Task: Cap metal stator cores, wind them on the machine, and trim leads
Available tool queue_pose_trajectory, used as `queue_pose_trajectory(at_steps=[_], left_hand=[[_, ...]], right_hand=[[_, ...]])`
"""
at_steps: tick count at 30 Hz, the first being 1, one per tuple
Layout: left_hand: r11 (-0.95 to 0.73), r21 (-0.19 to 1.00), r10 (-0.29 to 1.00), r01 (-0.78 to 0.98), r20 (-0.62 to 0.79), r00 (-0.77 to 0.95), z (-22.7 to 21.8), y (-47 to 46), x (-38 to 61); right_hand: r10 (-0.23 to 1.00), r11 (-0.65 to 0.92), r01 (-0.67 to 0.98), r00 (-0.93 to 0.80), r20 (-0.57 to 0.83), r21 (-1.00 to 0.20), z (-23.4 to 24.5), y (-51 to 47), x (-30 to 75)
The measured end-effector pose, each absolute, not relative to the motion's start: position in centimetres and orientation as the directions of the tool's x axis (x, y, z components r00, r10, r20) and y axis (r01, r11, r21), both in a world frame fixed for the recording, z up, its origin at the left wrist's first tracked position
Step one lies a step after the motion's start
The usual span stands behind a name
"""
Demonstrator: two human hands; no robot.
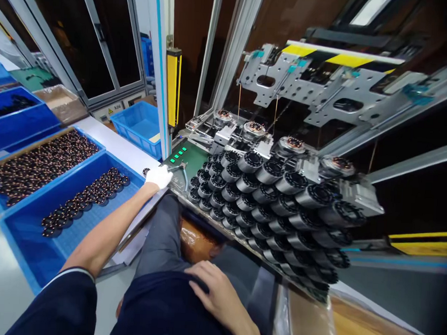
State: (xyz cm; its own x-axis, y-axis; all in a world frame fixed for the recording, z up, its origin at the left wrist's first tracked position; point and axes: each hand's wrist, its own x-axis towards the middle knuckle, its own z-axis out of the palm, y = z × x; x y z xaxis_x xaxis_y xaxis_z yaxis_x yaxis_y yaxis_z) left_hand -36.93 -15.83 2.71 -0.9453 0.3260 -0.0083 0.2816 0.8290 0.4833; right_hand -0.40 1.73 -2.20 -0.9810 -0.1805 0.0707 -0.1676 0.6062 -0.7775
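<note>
My left hand [159,177], in a white glove, is at the near corner of the machine table. A small dark ring-shaped part with copper windings [146,172] shows at the left edge of the glove; whether the fingers grip it is hidden. Just right of the glove lie pliers [185,175] on the green mat [197,156]. My right hand [213,285], bare, rests against my dark shirt at the waist, fingers stretched out and holding nothing. Several rows of dark-topped metal motor cores [254,191] stand stacked along the table's front edge, right of the pliers.
Blue bins with copper-wound cores [10,262] stand at my left. Behind the stacks is a winding machine, with copper-wound cores on its holders [254,129] and a perforated metal plate [323,88] above. A blue crate [138,127] sits beyond the white table. A cardboard box [306,314] stands lower right.
</note>
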Motion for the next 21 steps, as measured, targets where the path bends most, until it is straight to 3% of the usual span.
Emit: queue_pose_trajectory(at_steps=[3,7,10,12,14,16,19,21], left_hand=[[0.715,0.651,0.343,0.255,-0.008,-0.939,4.3,-19.4,-32.7],[0.551,0.815,0.368,0.181,-0.043,-0.929,3.6,-23.3,-21.9],[0.363,0.932,0.348,0.017,-0.118,-0.93,1.6,-22.7,-14.4],[0.3,0.953,0.437,-0.033,-0.168,-0.883,0.8,-20.4,-11.4],[0.29,0.957,0.543,0.028,-0.14,-0.828,1.0,-17.6,-10.0],[0.231,0.962,0.689,0.148,-0.055,-0.723,2.2,-15.1,-9.6],[0.039,0.953,0.938,0.299,0.068,-0.341,3.8,-13.1,-10.3],[0.041,0.93,0.987,0.365,0.019,-0.16,3.3,-13.2,-12.2]], right_hand=[[-0.109,0.522,-0.128,-0.991,0.083,-0.843,-2.3,0.9,-1.3],[0.205,0.398,-0.084,-0.962,0.178,-0.913,-2.5,-0.6,-2.2],[0.333,0.399,-0.087,-0.914,0.233,-0.913,-2.0,-1.0,-2.6],[0.356,0.416,-0.073,-0.904,0.236,-0.906,-1.4,-0.9,-2.5],[0.396,0.459,-0.036,-0.886,0.24,-0.888,-0.7,-0.6,-2.1],[0.455,0.506,0.008,-0.852,0.26,-0.862,0.0,0.0,-1.4],[0.492,0.589,0.052,-0.814,0.307,-0.806,1.7,1.7,0.8],[0.443,0.69,0.07,-0.827,0.345,-0.721,4.0,3.8,2.9]])
